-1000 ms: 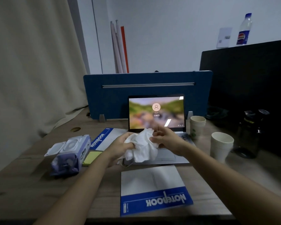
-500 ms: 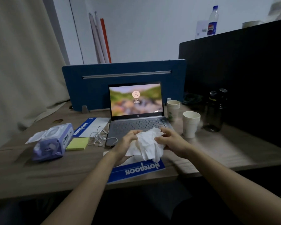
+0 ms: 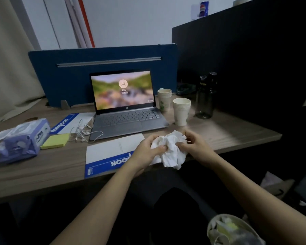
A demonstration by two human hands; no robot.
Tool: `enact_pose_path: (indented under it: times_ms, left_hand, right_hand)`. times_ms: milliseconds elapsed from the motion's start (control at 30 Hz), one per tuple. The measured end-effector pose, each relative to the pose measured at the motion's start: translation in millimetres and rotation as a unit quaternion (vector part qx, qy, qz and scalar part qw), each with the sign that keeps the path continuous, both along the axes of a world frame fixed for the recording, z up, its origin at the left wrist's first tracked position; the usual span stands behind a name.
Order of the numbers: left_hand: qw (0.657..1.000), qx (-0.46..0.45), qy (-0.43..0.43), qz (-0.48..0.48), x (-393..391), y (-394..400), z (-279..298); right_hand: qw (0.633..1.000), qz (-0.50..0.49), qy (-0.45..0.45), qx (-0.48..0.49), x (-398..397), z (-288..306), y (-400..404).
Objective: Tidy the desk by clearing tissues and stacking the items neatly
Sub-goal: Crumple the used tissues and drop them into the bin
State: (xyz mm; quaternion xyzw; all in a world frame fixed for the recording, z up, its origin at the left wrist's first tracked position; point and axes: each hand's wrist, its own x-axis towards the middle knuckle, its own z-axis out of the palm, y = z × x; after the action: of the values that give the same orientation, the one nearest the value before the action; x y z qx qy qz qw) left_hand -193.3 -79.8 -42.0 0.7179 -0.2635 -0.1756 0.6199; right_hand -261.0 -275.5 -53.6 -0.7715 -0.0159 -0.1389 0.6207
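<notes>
Tissue (image 3: 170, 149): crumpled wad between both hands, over the bench (image 3: 42, 167) front edge.
Left hand (image 3: 145, 151): fingers curled, thumb pinching the wad.
Right hand (image 3: 196, 145): fingers curled, gripping the wad.
Notebook (image 3: 109, 152): just left of the left fingers.

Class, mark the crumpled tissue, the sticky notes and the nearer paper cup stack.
crumpled tissue (image 3: 170, 149), head view, middle of the wad.
sticky notes (image 3: 56, 141), head view, top sheet.
paper cup stack (image 3: 181, 112), head view, outer wall.
</notes>
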Motion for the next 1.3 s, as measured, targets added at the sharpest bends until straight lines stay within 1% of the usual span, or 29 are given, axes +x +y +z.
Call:
enact_pose_path:
  times_ms: [200, 300, 400, 533, 733, 867, 1000, 1067, 1133, 1233, 1300]
  left_hand:
    - [0.999, -0.041, 0.008, -0.034, -33, -41, -19]
    - [0.998, -0.042, 0.003, -0.042, -55, -62, -43]
    - [0.998, -0.044, 0.023, -0.045, -74, -79, -78]
    - [0.997, 0.005, 0.067, -0.036, -89, -103, -129]
    - [0.981, 0.114, 0.154, -0.034, -95, -144, -201]
    - [0.962, 0.209, 0.172, -0.037, -94, -169, -244]
    - [0.951, 0.246, 0.183, -0.038, -95, -192, -281]
    - [0.942, 0.254, 0.217, -0.041, -96, -199, -299]
    - [0.935, 0.241, 0.256, -0.055, -96, -205, -318]
    - [0.922, 0.226, 0.3, -0.096, -99, -215, -334]
    - [0.908, 0.237, 0.316, -0.136, -101, -223, -347]
  right_hand:
    - [0.999, -0.04, -0.014, 0.033, -52, -21, -34]
    - [0.998, -0.06, -0.009, 0.033, -74, -35, -51]
    - [0.997, -0.064, 0.013, 0.035, -94, -59, -65]
    - [0.994, -0.078, 0.075, 0.022, -111, -106, -86]
    - [0.977, -0.151, 0.15, 0.006, -126, -189, -108]
    - [0.958, -0.208, 0.196, 0.0, -138, -242, -121]
    - [0.927, -0.282, 0.248, 0.0, -147, -285, -134]
    - [0.914, -0.299, 0.274, -0.007, -150, -303, -139]
    - [0.898, -0.325, 0.294, -0.032, -150, -320, -144]
    - [0.873, -0.362, 0.322, -0.052, -149, -340, -148]
    - [0.856, -0.38, 0.345, -0.059, -149, -356, -154]
